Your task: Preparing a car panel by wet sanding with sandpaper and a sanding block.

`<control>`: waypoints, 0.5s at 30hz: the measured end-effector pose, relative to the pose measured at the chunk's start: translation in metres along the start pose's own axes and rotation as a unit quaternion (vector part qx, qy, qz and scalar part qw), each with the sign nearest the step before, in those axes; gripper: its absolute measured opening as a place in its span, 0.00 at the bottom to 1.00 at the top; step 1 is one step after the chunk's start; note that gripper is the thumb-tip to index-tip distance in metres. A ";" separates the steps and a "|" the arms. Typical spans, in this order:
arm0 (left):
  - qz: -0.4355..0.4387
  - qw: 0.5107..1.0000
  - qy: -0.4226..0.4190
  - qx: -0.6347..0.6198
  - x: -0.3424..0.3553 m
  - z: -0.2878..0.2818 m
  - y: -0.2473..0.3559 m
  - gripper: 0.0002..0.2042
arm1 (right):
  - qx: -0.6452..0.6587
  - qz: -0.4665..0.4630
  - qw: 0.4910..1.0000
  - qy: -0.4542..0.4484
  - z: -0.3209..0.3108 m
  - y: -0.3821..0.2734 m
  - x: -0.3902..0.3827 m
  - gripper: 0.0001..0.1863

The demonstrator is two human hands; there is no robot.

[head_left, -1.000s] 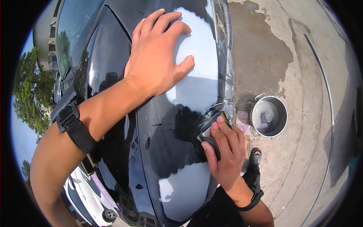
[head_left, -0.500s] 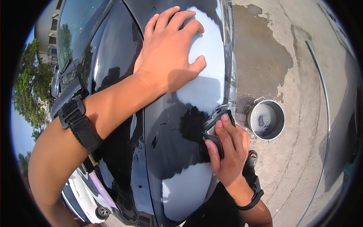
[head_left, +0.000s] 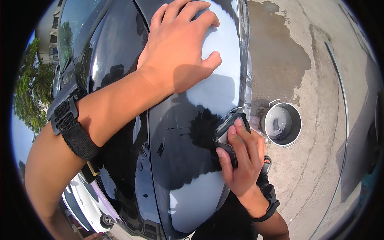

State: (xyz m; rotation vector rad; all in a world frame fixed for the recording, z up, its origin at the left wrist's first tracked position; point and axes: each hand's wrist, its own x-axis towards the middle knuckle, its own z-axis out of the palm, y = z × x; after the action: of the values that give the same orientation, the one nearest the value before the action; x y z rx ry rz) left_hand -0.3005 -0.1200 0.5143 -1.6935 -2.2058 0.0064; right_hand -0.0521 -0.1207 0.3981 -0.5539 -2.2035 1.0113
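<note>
My left hand [head_left: 176,56] lies on the upper part of a glossy dark car panel [head_left: 172,148], palm down with fingers and thumb spread. Near the panel's right edge, my right hand [head_left: 247,158] presses a block wrapped in black sandpaper [head_left: 229,147] against the wet surface, thumb on one side and fingers over the top. Dull, pale grey-blue areas show above and below a darker wet patch. The face of the sandpaper against the car is hidden.
A metal pot [head_left: 297,124] with side handles and cloudy liquid stands on the concrete to the right, by a wet stain [head_left: 276,52]. A thin strip [head_left: 342,92] lies farther right. My sandalled foot [head_left: 267,163] is near the pot. A white car [head_left: 86,204] is at lower left.
The view has shifted slightly. My left hand appears a little higher in the picture, still on the panel. The sandpaper block remains at nearly the same place by the panel's edge.
</note>
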 end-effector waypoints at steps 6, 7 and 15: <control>0.011 1.000 -0.012 -0.005 -0.003 -0.004 0.005 0.21 | -0.026 0.017 0.999 -0.018 -0.001 -0.005 -0.007 0.23; 0.017 1.000 -0.008 0.003 -0.002 -0.006 0.004 0.21 | -0.012 0.010 1.000 -0.009 -0.001 -0.003 0.002 0.23; -0.020 1.000 -0.008 -0.021 -0.003 -0.002 0.005 0.22 | -0.019 0.021 0.999 -0.021 -0.008 -0.003 -0.005 0.22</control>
State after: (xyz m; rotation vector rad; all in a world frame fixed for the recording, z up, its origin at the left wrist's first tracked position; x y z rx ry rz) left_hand -0.2946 -0.1213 0.5139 -1.6763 -2.2652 -0.0364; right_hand -0.0436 -0.1212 0.4025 -0.6040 -2.2607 1.0128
